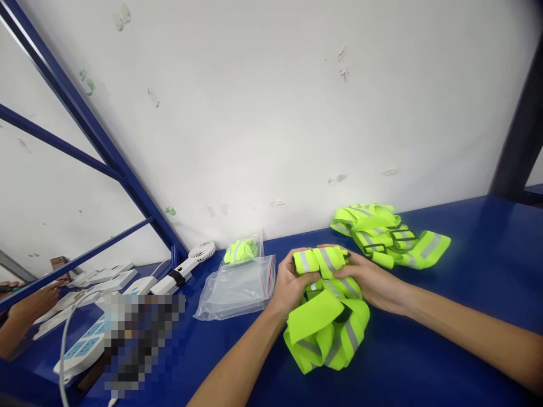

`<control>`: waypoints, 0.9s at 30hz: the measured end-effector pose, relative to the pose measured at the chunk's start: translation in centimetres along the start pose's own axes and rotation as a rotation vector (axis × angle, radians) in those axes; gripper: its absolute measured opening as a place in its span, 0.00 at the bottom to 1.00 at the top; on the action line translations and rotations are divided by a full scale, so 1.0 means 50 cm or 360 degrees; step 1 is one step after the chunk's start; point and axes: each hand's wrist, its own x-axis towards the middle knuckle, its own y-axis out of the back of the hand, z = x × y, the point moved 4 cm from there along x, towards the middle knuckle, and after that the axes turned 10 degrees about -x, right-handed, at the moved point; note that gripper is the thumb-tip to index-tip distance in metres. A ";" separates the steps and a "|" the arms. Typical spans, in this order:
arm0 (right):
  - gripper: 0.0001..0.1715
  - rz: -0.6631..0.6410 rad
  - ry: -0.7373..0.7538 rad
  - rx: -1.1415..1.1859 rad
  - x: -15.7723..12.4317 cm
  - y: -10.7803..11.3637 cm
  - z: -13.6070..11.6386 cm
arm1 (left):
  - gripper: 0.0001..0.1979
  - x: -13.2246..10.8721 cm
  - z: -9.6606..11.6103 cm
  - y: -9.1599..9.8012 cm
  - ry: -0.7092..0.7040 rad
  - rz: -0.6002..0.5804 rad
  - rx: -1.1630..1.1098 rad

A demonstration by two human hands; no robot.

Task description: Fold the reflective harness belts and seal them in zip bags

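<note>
Both my hands grip one neon-yellow reflective strap [326, 328] with silver bands, gathered into folds just above the blue table. My left hand [291, 285] is closed round its left side, thumb pressed on the front. On the right side, my right hand [371, 280] pinches the folds with its thumb in front; its other fingers are mostly hidden behind. Loose loops of the strap hang below toward the table. Beyond my right hand lies a heap of similar reflective straps [382, 234] with black buckles. Left of my left hand are clear zip bags [237, 285].
A bag with a folded yellow strap [240, 251] stands against the wall. Further left are a small white fan [201, 251], a power strip [85, 345] with a cable, and a blue metal frame [123, 175]. Another person's hand [36, 305] is at the far left, by flat white items.
</note>
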 end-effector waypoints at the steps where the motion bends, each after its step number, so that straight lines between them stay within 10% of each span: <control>1: 0.32 0.0025 0.0006 0.0007 0.000 -0.001 0.001 | 0.25 -0.001 0.001 0.000 -0.0007 -0.0007 0.0024; 7: 0.25 0.0109 0.0200 -0.0014 0.003 0.015 -0.009 | 0.40 -0.015 -0.001 -0.020 0.0114 -0.0065 -0.0167; 16: 0.05 0.0149 0.0365 -0.0035 -0.002 0.014 -0.042 | 0.36 -0.033 -0.012 -0.044 0.0628 -0.0101 -0.0515; 27: 0.19 -0.0223 0.0257 0.0071 -0.006 0.015 -0.031 | 0.43 -0.028 0.001 -0.032 0.0414 0.0065 -0.0496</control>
